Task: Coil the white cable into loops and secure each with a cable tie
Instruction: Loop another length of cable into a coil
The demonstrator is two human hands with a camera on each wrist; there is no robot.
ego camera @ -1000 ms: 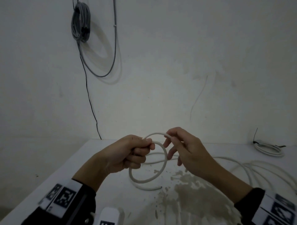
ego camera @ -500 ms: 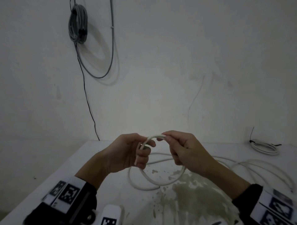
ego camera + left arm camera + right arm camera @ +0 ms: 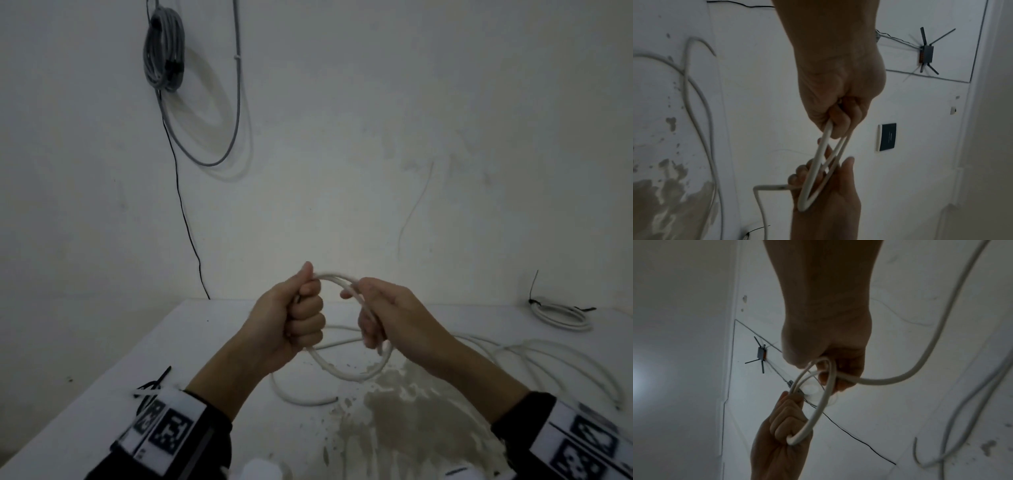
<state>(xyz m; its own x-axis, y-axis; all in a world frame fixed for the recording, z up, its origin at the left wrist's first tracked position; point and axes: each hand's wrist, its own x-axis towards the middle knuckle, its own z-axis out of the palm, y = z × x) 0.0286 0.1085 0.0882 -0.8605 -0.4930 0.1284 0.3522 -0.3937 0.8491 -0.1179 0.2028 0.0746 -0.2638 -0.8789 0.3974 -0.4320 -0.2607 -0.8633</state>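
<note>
Above the white table I hold a small coil of the white cable upright between both hands. My left hand grips the coil's left side in a fist, thumb up. My right hand curls round the coil's right side. In the left wrist view the left hand holds two or three turns of the cable, which run to the right hand. From the right hand the cable trails off to the right. Black cable ties lie by my left forearm.
Loose white cable sprawls over the right of the table. A tied white coil lies at the back right. A brown stain marks the table's front. A grey cable bundle hangs on the wall.
Both hands have lifted the coil off the table. The left hand has closed into a fist on it, and the right hand has slid down the coil's right side.
</note>
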